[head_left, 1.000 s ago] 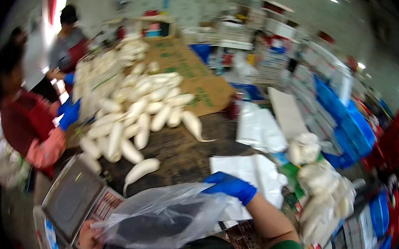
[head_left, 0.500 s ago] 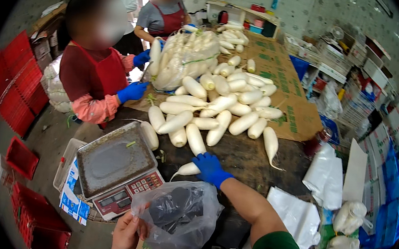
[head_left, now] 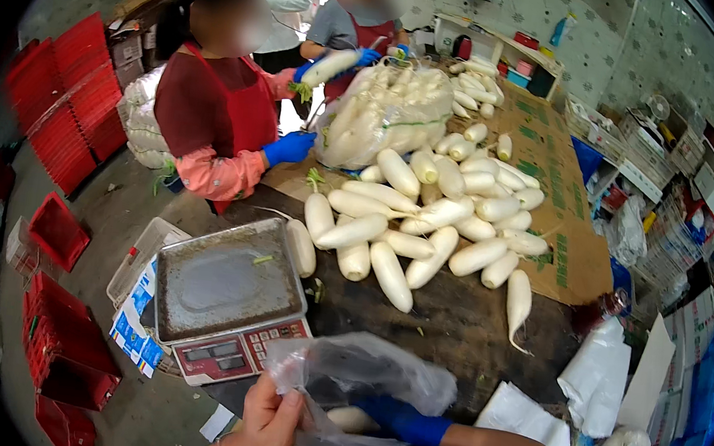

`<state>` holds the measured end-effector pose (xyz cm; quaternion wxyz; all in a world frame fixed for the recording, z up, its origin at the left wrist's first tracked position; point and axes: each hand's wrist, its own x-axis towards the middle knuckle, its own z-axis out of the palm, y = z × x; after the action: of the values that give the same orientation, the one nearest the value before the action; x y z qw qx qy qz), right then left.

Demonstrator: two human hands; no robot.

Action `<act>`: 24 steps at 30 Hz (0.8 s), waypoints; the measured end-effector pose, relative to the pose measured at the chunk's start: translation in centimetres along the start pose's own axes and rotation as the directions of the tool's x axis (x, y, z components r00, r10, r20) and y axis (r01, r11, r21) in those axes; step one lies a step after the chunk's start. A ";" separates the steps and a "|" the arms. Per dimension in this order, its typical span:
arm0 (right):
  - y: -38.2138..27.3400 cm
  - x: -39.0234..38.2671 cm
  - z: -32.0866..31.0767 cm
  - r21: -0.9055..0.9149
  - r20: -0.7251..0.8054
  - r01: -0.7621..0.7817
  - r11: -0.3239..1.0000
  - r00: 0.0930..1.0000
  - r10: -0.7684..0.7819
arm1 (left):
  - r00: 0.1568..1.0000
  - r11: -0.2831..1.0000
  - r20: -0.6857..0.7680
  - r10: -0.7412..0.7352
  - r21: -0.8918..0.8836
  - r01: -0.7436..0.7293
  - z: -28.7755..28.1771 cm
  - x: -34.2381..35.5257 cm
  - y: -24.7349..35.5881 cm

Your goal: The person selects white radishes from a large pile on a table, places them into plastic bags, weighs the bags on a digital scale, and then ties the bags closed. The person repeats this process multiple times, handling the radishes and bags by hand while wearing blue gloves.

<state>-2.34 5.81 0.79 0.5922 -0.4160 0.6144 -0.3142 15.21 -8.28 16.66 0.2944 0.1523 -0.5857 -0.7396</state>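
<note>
My bare left hand [head_left: 271,419] pinches the edge of a clear plastic bag [head_left: 390,361] just in front of me, its mouth held wide. In a blue glove, my right hand [head_left: 408,420] reaches into the bag, its fingers on a white radish [head_left: 349,418]. The bag's film partly veils those fingertips and the radish. Beyond the bag, a loose pile of white radishes [head_left: 444,219] covers the middle of the table. To the left stands a weighing scale [head_left: 229,284] with a dirty metal pan and a red and white key panel.
Across the table a co-worker in a red apron [head_left: 242,115] holds a radish beside a large bag of radishes [head_left: 390,113]. Another person stands farther back. White plastic bags [head_left: 594,370] lie at the right. Red crates [head_left: 65,349] stand on the floor at left.
My right hand has lifted a radish off the table and brought it toward me into the bag. My left hand still grips the bag's edge. The co-worker has raised a radish.
</note>
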 end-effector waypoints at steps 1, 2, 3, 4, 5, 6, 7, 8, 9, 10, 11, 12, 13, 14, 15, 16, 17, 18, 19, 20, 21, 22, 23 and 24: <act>-1.7 -0.1 -0.6 -0.148 0.129 0.119 0.982 0.987 -0.100 | 0.998 0.996 -0.012 -0.061 0.060 0.062 -1.2 -0.1 -0.2; -4.3 0.2 -1.6 -0.281 0.277 0.263 0.923 0.943 -0.184 | 0.994 0.993 -0.047 -0.099 0.063 0.102 -2.7 -0.4 -1.0; -6.9 0.5 -2.7 -0.384 0.421 0.404 0.830 0.877 -0.232 | 0.988 0.988 -0.075 -0.138 0.060 0.142 -4.2 -0.6 -1.9; -8.7 1.2 -3.8 -0.452 0.553 0.537 0.713 0.795 -0.249 | 0.977 0.980 -0.098 -0.189 0.038 0.193 -5.2 -1.1 -2.7; -9.4 3.7 -5.5 -0.121 0.463 0.480 0.869 0.802 -0.379 | 0.963 0.970 -0.121 -0.239 0.015 0.243 -6.0 -1.7 -3.3; -12.5 5.8 -7.7 -0.069 0.312 0.421 0.904 0.870 -0.382 | 0.945 0.956 -0.144 -0.293 -0.016 0.294 -6.8 -2.3 -3.8; -16.2 7.3 -8.8 -0.055 0.068 0.556 0.830 0.831 -0.552 | 0.950 0.962 -0.165 -0.266 0.019 0.273 -7.0 -2.8 -4.2; -17.2 10.0 -10.5 -0.374 -0.109 0.472 0.798 0.833 -0.543 | 0.951 0.958 -0.128 -0.283 0.002 0.285 -7.2 -3.0 -4.7; -16.6 13.7 -12.9 -0.704 -0.131 0.377 0.602 0.765 -0.631 | 0.937 0.944 -0.120 -0.329 -0.048 0.326 -7.3 -3.4 -5.2; -15.5 17.6 -15.0 -0.924 -0.108 0.198 0.328 0.687 -0.719 | 0.921 0.927 -0.111 -0.372 -0.092 0.363 -7.3 -3.5 -5.5; -14.1 20.4 -15.9 -0.969 -0.092 0.097 0.228 0.714 -0.694 | 0.923 0.928 -0.108 -0.370 -0.097 0.360 -7.3 -3.7 -4.9; -12.7 21.5 -17.7 -0.992 -0.109 -0.039 0.119 0.736 -0.668 | 0.928 0.931 -0.106 -0.357 -0.127 0.344 -7.2 -3.4 -5.0; -12.8 22.5 -18.4 -0.988 -0.118 0.004 0.157 0.638 -0.761 | 0.924 0.928 -0.127 -0.360 -0.154 0.341 -7.0 -3.3 -4.7; -12.8 23.2 -19.2 -0.974 -0.197 -0.053 0.222 0.684 -0.702 | 0.919 0.924 -0.148 -0.365 -0.180 0.337 -7.0 -3.1 -4.5; -13.5 23.8 -18.9 -0.957 -0.255 -0.098 0.273 0.733 -0.631 | 0.911 0.915 -0.161 -0.380 -0.209 0.345 -7.3 -3.4 -4.9; -14.3 24.2 -18.6 -0.936 -0.311 -0.148 0.320 0.773 -0.553 | 0.901 0.905 -0.174 -0.396 -0.238 0.352 -7.9 -3.8 -5.5; -14.2 23.8 -18.3 -0.971 -0.228 -0.106 0.214 0.683 -0.694 | 0.892 0.895 -0.185 -0.413 -0.266 0.359 -8.1 -4.1 -5.8; -14.7 23.9 -18.0 -0.972 -0.232 -0.134 0.195 0.699 -0.677 | 0.882 0.883 -0.187 -0.434 -0.284 0.374 -8.1 -4.0 -5.7; -15.2 24.3 -17.6 -0.971 -0.239 -0.162 0.177 0.714 -0.658 | 0.871 0.870 -0.187 -0.455 -0.302 0.390 -7.8 -3.9 -5.6; -15.6 24.8 -17.3 -0.969 -0.247 -0.190 0.158 0.728 -0.640 | 0.860 0.856 -0.185 -0.476 -0.320 0.405 -7.5 -3.7 -5.5; -15.0 25.0 -18.5 -0.979 -0.199 -0.184 0.093 0.727 -0.657 | 0.897 0.881 -0.143 -0.418 -0.304 0.362 -6.9 -2.6 -5.3; -12.1 25.9 -20.8 -0.976 -0.119 -0.218 -0.004 0.552 -0.825 | 0.905 0.877 -0.108 -0.411 -0.317 0.360 -6.4 -1.5 -5.8; -12.7 25.9 -20.0 -0.973 -0.218 -0.203 0.112 0.641 -0.736 | 0.907 0.881 -0.126 -0.401 -0.323 0.345 -6.5 -1.8 -6.1; -14.1 25.6 -18.9 -0.956 -0.292 -0.192 0.223 0.717 -0.632 | 0.911 0.890 -0.150 -0.383 -0.324 0.321 -6.8 -2.5 -6.1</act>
<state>-17.89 -25.27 3.14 -0.0936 -0.6386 0.7591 -0.0852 19.44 -11.19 8.71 0.2340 0.2885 -0.3980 -0.8388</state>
